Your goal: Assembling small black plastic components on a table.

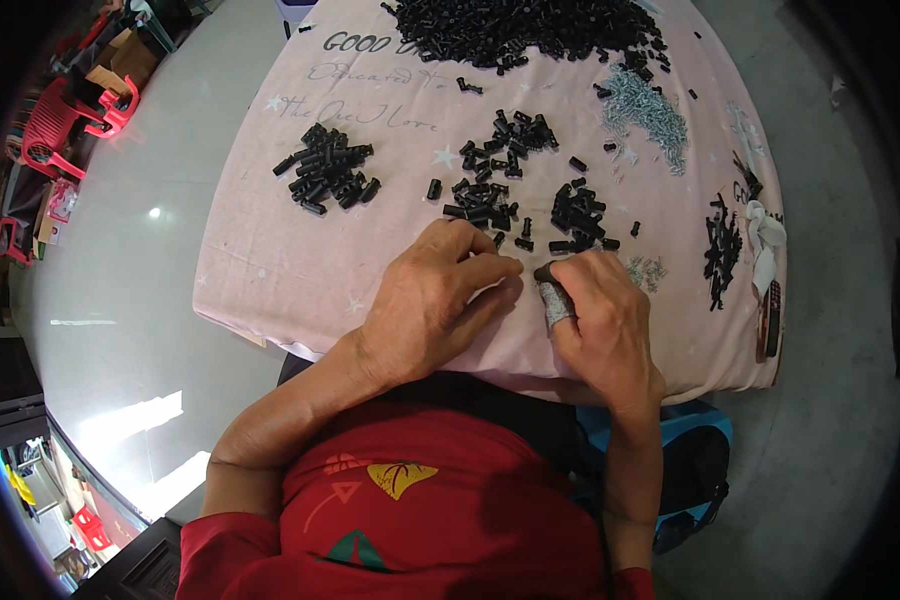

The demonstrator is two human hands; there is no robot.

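Observation:
My left hand (438, 292) is bent over the near part of the table, its fingers drawn together beside a small pile of black plastic pieces (482, 208). Whatever lies between those fingertips is hidden. Close by on the right, my right hand (605, 315) is closed, with silvery wrapping (556, 302) around one digit. Something dark shows at its fingertips; I cannot tell whether it is a part or a finger cover. Just beyond this hand lies another cluster of short black cylindrical pieces (578, 215). A few tiny metal bits (647, 272) lie beside its knuckles.
A pink cloth (270, 255) covers the table. Black cylinders (330, 168) are heaped at left, with a large black mass (530, 25) at the far edge. Silvery screws (645, 115) spread at far right, near thin black strips (722, 250). Red chairs (55, 125) stand on the floor.

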